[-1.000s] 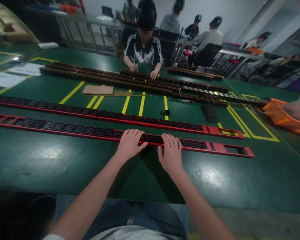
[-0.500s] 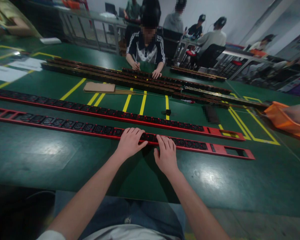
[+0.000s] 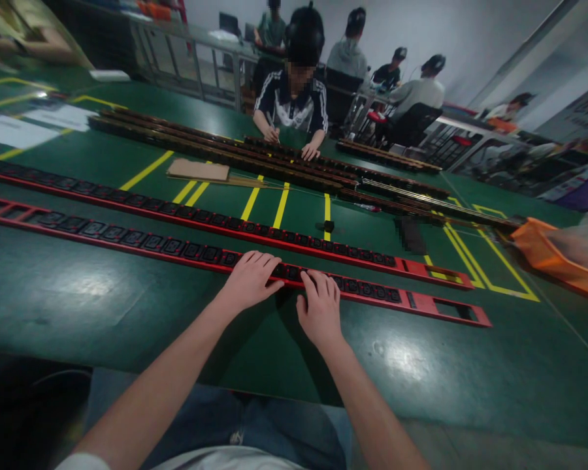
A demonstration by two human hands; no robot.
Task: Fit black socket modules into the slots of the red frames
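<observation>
Two long red power strips with rows of black sockets lie side by side across the green table. Both my hands are on the nearer power strip (image 3: 176, 247), near its middle. My left hand (image 3: 251, 281) is closed over it, fingers across the top and thumb at the near edge. Just to the right, my right hand (image 3: 319, 303) holds it likewise, fingers bent over the sockets and thumb on the near side. The fingers hide some sockets. Open frame slots show at both ends of this strip. Beyond it, untouched, lies the farther power strip (image 3: 215, 219).
Dark long rails (image 3: 200, 145) lie across the table, where a co-worker (image 3: 291, 98) sits with a pen-like tool. A cardboard piece (image 3: 198, 170), a small black part (image 3: 328, 226) and papers (image 3: 17, 132) lie about. An orange bin (image 3: 553, 251) stands at right.
The view has tilted slightly, so the scene sits a little differently in the picture. My hands keep the same pose on the nearer power strip.
</observation>
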